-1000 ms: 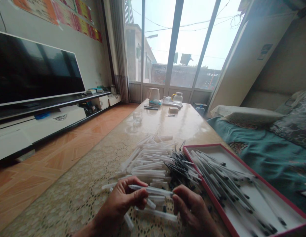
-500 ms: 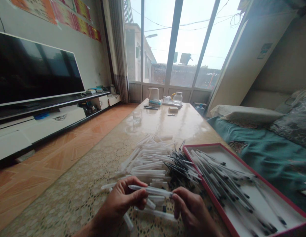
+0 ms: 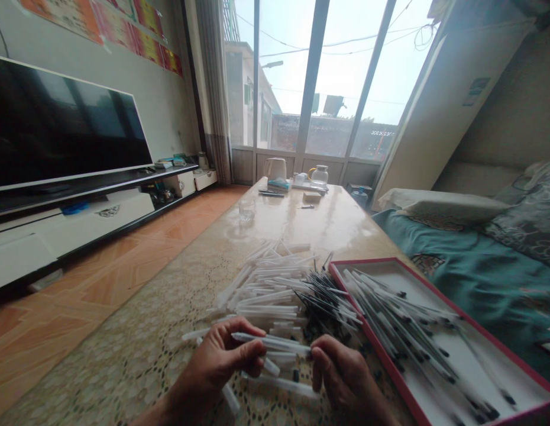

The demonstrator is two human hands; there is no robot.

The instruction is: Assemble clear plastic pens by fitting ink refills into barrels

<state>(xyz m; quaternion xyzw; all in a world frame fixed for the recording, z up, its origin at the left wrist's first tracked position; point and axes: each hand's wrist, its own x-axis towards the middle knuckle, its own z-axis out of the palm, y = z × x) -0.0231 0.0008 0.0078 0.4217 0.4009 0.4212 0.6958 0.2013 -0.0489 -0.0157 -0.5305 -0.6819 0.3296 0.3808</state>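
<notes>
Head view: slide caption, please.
Left hand and right hand hold a pale pen tube near the red-rimmed tray.

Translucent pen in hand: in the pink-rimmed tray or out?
Out: the translucent pen is pinched between left hand and right hand, left of the pink-rimmed tray.

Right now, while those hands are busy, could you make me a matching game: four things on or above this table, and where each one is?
Things:
1. Tube with a pointed tip
2. Dark thin rods
3. Red-sided tray
4. Drinking glass

Places:
A. Along the right side of the table
B. Near the table's left edge
C. Between the white tubes and the tray
D. In the left hand and right hand

Pairs: 1-D, 2-C, 3-A, 4-B
</notes>
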